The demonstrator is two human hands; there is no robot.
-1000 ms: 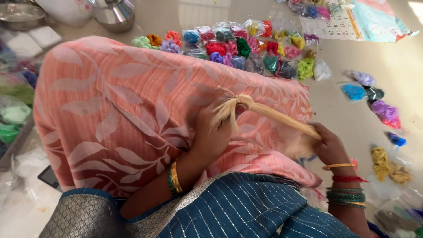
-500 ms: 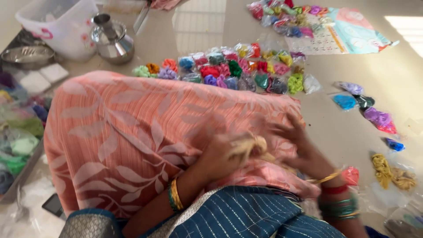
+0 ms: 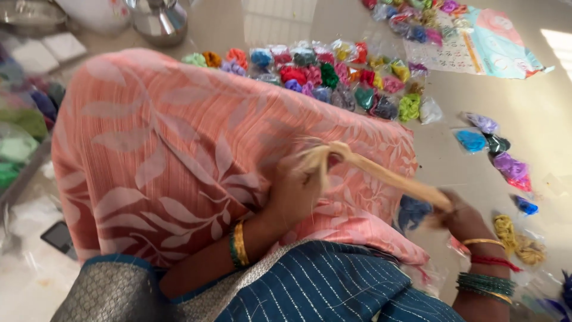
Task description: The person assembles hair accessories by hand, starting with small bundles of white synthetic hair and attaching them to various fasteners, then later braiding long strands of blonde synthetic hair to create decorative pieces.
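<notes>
Glossy beige floor (image 3: 250,24), sunlight patch at right

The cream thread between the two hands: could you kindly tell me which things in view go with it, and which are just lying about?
In hand:
- cream thread bundle, stretched between both hands
- left hand, gripping its looped end
- right hand, holding the other end
- peach leaf-print cloth, under the hands

Lying about:
- bagged coloured threads
- steel pot
- printed sheet
- yellow thread bags

Home floor: steel pot (image 3: 159,21), bagged coloured thread bundles (image 3: 333,77), tiles.
</notes>
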